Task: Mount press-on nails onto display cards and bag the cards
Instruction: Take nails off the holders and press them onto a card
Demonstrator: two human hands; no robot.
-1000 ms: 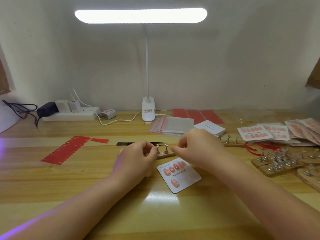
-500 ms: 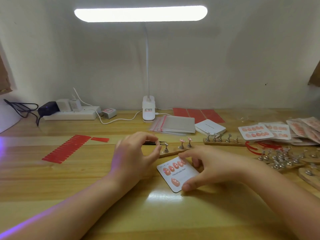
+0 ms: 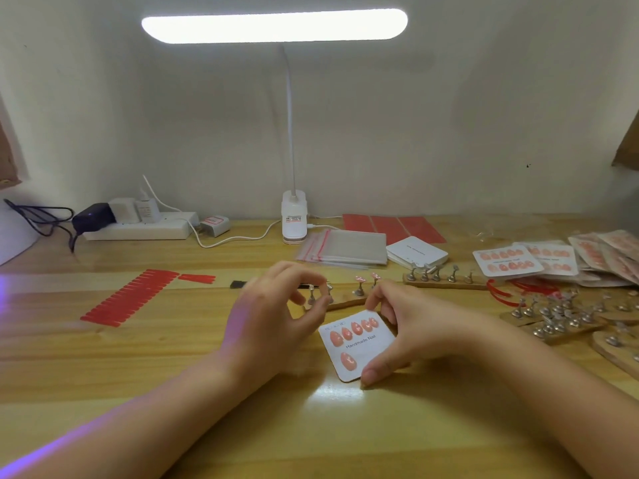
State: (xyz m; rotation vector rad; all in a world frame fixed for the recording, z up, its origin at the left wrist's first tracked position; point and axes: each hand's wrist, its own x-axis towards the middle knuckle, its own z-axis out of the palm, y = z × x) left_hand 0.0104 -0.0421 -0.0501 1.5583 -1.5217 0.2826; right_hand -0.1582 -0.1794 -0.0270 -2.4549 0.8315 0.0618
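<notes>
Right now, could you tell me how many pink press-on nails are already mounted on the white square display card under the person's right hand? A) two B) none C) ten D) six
D: the white square display card shows five pink nails in its top row and one below.

Wooden desk (image 3: pixel 103 357), pale yellow planks w/ visible grain, glossy; a glare patch sits just below where the card is gripped. Plain off-white wall (image 3: pixel 449 115) behind, straight ahead of the grip. A clip-on desk lamp (image 3: pixel 294 223) stands at the desk's back edge, beyond the grip & slightly left; thin white neck rises to a long lit bar (image 3: pixel 274 25) overhead, main light source. Far left of the grip, at the wall: white power strip (image 3: pixel 138 230) w/ adapters plugged in, black cord trailing off-frame. Violet glow tints the desk's left edge. Brown material shows at both upper frame edges, can't tell what.
</notes>
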